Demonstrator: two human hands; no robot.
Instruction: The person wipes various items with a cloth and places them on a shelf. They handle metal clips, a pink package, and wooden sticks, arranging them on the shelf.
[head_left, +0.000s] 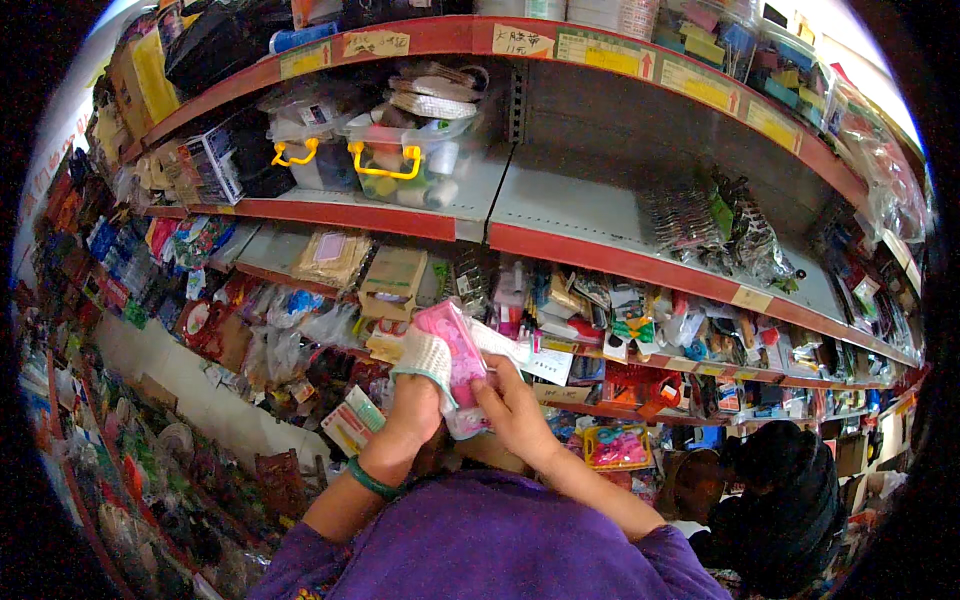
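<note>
A pink patterned pack (448, 337) with a glossy, plastic-like surface is held upright in front of my chest. My right hand (517, 420) grips its lower right edge between thumb and fingers. A white waffle-textured cloth (426, 361) with a teal border covers most of my left hand (415, 411) and lies against the pack's left face. More of the white cloth (499, 341) shows behind the pack, above my right fingers. The fingers of my left hand are hidden under the cloth. A green bangle (373, 480) circles my left wrist.
Grey shelves with red edges (600, 262) curve across in front. Clear bins with yellow handles (405, 161) stand on the middle shelf, with bagged metal goods (720, 225) to the right. Packaged wares crowd the lower shelf. A yellow basket (619, 448) sits low right, near a person in black (780, 510).
</note>
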